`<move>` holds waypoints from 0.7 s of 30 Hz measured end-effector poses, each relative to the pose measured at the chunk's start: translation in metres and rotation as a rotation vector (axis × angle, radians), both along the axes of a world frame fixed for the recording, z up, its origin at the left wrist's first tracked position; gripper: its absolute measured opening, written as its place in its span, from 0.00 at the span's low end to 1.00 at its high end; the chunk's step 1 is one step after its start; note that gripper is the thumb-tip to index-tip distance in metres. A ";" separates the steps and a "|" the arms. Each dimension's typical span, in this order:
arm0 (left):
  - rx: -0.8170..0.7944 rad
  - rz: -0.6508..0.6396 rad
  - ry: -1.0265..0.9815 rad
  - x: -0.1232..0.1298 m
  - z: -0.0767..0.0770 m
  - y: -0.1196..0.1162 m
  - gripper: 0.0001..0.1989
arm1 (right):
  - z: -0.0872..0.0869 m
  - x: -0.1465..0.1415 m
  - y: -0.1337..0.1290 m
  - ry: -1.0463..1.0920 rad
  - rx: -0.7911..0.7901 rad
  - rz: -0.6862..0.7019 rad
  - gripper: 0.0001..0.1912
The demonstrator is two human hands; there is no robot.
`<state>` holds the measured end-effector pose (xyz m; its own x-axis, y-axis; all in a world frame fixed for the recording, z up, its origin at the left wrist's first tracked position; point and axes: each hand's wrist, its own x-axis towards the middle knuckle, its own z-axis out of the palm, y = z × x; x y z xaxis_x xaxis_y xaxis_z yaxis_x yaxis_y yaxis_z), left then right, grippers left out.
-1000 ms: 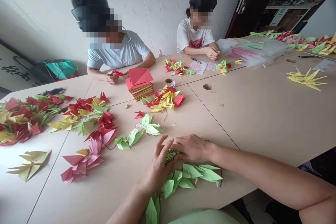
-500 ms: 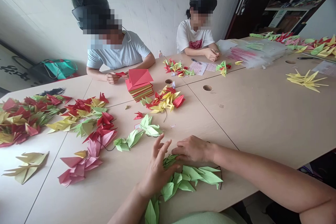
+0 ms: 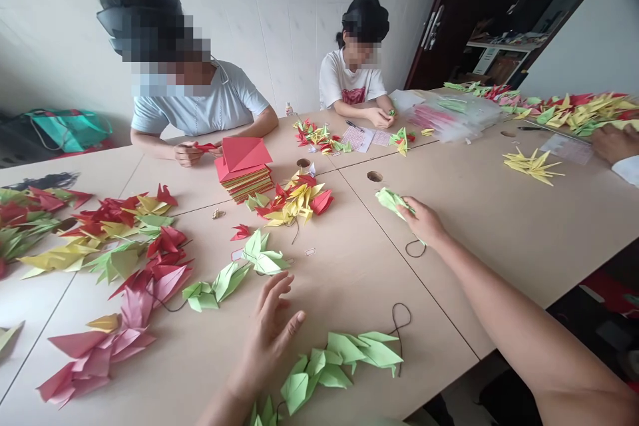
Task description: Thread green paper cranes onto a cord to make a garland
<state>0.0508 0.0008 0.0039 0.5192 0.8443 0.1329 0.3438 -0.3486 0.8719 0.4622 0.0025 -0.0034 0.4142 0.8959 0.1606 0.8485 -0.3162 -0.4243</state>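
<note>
My right hand (image 3: 424,218), stretched forward over the table, is closed round a bundle of light green folded paper cranes (image 3: 390,202). A dark cord loop (image 3: 415,249) hangs below that hand. My left hand (image 3: 274,319) holds nothing; its fingers are apart and slightly curled. Just right of it a string of green paper cranes (image 3: 339,359) lies on the table, with a black cord (image 3: 401,319) at its far end. Beyond my left hand lie more green cranes (image 3: 229,279), joined towards pink cranes (image 3: 94,353).
Across the table (image 3: 499,246), one person (image 3: 200,106) holds red paper beside a stack of square paper (image 3: 244,170). A second person (image 3: 352,80) sits farther right. Red and yellow cranes (image 3: 299,203) lie mid-table, yellow ones (image 3: 533,165) at right. Another person's hand (image 3: 616,143) shows at the right edge.
My right hand has carried the green crane bundle forward and right, away from my left hand. The left hand has come off the bundle. The camera view has turned rightward.
</note>
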 end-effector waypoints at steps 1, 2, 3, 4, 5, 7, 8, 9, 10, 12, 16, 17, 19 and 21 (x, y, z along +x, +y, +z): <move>-0.023 0.005 0.005 0.000 0.000 0.001 0.19 | -0.003 0.011 0.000 0.003 0.002 -0.047 0.14; -0.045 0.012 0.009 0.001 0.000 0.002 0.18 | -0.006 0.020 0.001 0.004 0.002 -0.085 0.13; -0.064 0.022 0.012 0.001 0.000 0.002 0.17 | -0.010 0.028 0.003 0.000 0.006 -0.119 0.13; -0.081 0.033 0.013 0.001 0.000 0.002 0.17 | -0.013 0.035 0.006 -0.006 0.011 -0.149 0.13; -0.095 0.045 0.012 0.001 0.000 0.003 0.17 | -0.016 0.041 0.009 -0.013 0.017 -0.178 0.12; -0.113 0.064 0.006 0.001 0.000 0.003 0.16 | -0.020 0.050 0.017 -0.030 0.024 -0.231 0.13; -0.120 0.069 0.003 0.001 0.000 0.004 0.16 | -0.022 0.053 0.021 -0.037 0.025 -0.255 0.13; -0.126 0.069 0.001 0.002 0.000 0.004 0.16 | -0.024 0.056 0.026 -0.043 0.024 -0.277 0.13; -0.132 0.067 0.000 0.002 0.000 0.004 0.16 | -0.025 0.058 0.031 -0.048 0.021 -0.297 0.13; -0.143 0.067 -0.001 0.003 0.002 0.004 0.15 | -0.027 0.063 0.040 -0.053 0.013 -0.333 0.14; -0.151 0.106 -0.018 0.005 0.003 0.003 0.15 | -0.025 0.070 0.058 -0.049 -0.003 -0.395 0.15; -0.158 0.120 -0.022 0.005 0.003 0.002 0.15 | -0.024 0.072 0.063 -0.045 -0.005 -0.410 0.15; -0.180 0.124 -0.017 0.005 0.001 0.002 0.15 | -0.022 0.076 0.073 -0.037 0.000 -0.435 0.15; -0.199 0.107 0.001 0.004 0.000 0.003 0.16 | -0.019 0.081 0.083 -0.027 0.014 -0.456 0.15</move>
